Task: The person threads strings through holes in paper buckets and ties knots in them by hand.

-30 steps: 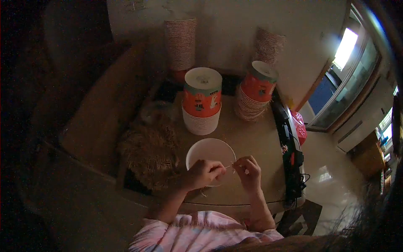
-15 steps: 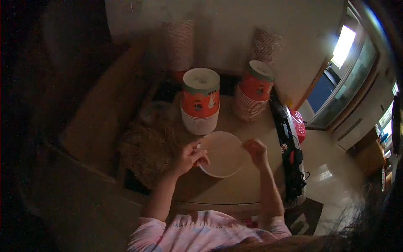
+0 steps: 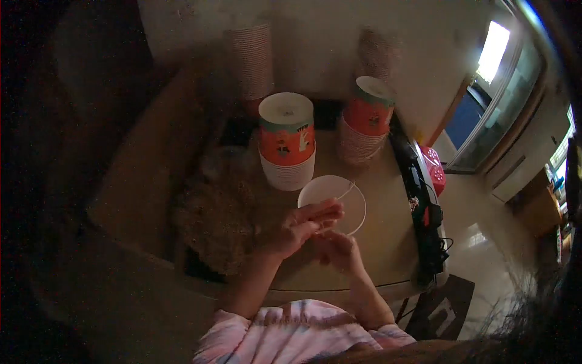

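Observation:
A white paper bucket (image 3: pixel 332 187) stands mouth up on the table in front of me, its rim partly behind my hands. My left hand (image 3: pixel 308 225) is over its near side, fingers straight and pressed together. A thin pale strand (image 3: pixel 347 190) sticks out past those fingertips, above the bucket. Just below and right of it, my right hand (image 3: pixel 338 250) is closed, its fingertips meeting the left hand around the strand. Behind the bucket, a stack of orange-and-white paper buckets (image 3: pixel 287 142) stands upside down. On the left lies a heap of brown fibre (image 3: pixel 218 224).
A second stack of paper buckets (image 3: pixel 367 118) wound with cord stands back right. Two tall, pale ribbed stacks (image 3: pixel 251 64) are against the wall. Along the table's right side are a dark strip with cables (image 3: pixel 427 224) and a red patterned box (image 3: pixel 433 170).
My hands, earlier apart on either side of the bucket with the strand stretched between them, have come together at its near edge. My right hand moved left and down; the left moved right.

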Available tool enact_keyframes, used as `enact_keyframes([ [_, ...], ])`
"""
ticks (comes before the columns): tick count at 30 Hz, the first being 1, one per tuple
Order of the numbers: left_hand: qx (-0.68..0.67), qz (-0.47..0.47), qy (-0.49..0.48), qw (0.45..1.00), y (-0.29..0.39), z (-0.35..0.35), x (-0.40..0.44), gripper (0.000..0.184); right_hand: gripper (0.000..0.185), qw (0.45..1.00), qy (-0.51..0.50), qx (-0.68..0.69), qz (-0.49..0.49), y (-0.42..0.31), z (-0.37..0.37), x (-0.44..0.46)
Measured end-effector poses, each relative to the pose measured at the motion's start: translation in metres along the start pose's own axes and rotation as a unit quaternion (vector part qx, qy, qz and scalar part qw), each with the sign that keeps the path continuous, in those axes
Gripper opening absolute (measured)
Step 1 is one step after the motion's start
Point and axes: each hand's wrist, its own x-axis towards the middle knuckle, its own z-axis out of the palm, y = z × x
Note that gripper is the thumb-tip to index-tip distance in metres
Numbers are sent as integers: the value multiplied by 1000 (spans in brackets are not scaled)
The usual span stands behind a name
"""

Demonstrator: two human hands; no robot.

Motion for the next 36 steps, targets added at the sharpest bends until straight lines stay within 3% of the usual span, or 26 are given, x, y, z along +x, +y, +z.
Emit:
enact_keyframes([
  [1,44,16,-3,999,-2,-1,0,47,29,998,12,-16,-54,5,-10,-2],
  [3,334,16,24,942,3,-11,-9,49,32,976,70,-131,-161,2,-17,-9],
  [5,568,43,10,822,0,-18,-14,46,30,895,158,-323,-265,-12,-16,-21],
  [7,736,93,-45,669,-11,-23,-20,39,17,827,204,-375,-367,-29,-5,-30],
  [8,727,96,-49,678,-15,-23,-18,34,15,786,224,-400,-415,-35,-1,-34],
  [10,711,105,-55,693,-19,-19,-11,24,12,835,194,-295,-423,-32,3,-45],
  [12,667,90,3,739,-17,-9,-3,17,8,889,128,-252,-359,-21,-7,-59],
  [13,643,83,33,761,-15,-5,0,15,7,917,77,-262,-291,-14,-19,-68],
  [15,561,25,69,824,-15,-2,5,14,10,940,-48,-224,-254,-3,-24,-83],
  [16,517,-4,88,852,-16,-2,7,14,18,934,-121,-177,-286,1,-20,-90],
  [19,520,-15,95,849,-23,-4,15,15,30,922,-232,9,-310,-12,-5,-102],
  [21,531,4,91,842,-32,-9,19,12,31,938,-217,130,-236,-19,-3,-111],
  [23,536,6,93,839,-43,-16,21,11,33,957,-144,231,-97,-21,-11,-119],
  [25,534,-9,100,839,-58,-19,23,11,38,962,-188,166,-111,-18,-30,-104],
  [28,530,51,92,841,-63,-17,27,11,21,983,-101,75,-135,11,-56,-57],
  [30,640,130,47,756,-65,-19,22,16,19,988,-34,40,-148,39,-71,-26],
  [31,689,171,25,704,-64,-22,22,19,28,987,-21,33,-155,51,-78,-12],
  [33,650,49,-29,758,-49,-20,19,29,27,989,12,59,-133,52,-68,-6],
  [34,625,-15,-56,778,-43,-19,19,36,17,990,35,92,-102,48,-62,-3],
  [35,601,-37,-29,798,-36,-16,16,35,10,988,59,126,-69,43,-54,-6],
  [36,574,-59,-3,817,-34,-13,17,35,11,992,52,50,-100,40,-52,-6],
])
